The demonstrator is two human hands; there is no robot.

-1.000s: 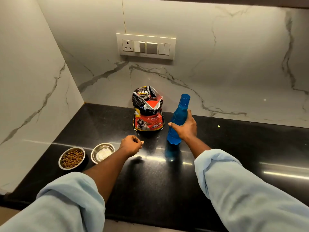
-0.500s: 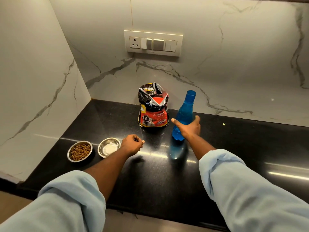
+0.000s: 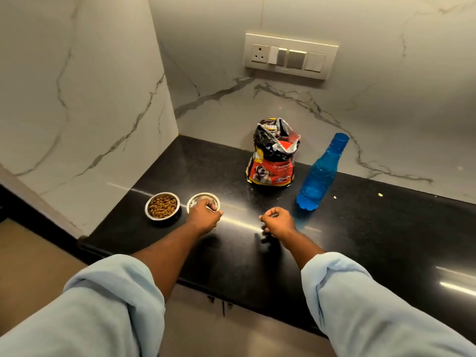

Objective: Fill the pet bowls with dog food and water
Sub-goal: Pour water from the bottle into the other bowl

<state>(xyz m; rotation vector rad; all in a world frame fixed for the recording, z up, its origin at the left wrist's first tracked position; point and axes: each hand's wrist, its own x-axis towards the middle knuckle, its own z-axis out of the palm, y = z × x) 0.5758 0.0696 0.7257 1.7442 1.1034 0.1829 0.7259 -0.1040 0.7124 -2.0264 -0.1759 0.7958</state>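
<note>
Two small steel bowls stand side by side at the counter's left. The left bowl (image 3: 162, 205) is filled with brown kibble. My left hand (image 3: 203, 215) sits on the near rim of the right bowl (image 3: 199, 199), its curled fingers pinching that rim and hiding part of the inside. The dog food bag (image 3: 271, 161), open at the top, stands near the back wall. An upright blue water bottle (image 3: 318, 176) is to the right of the bag. My right hand (image 3: 277, 222) hovers curled and holding nothing, just left of the bottle's base and apart from it.
The black counter (image 3: 360, 240) runs right from a marble corner. A switch panel (image 3: 291, 56) is on the back wall. The counter's front edge crosses under my forearms, with cabinet doors below.
My right hand has let go of the blue bottle and drawn back toward me. My left hand has moved left onto the right bowl's rim. The view has shifted right and down.
</note>
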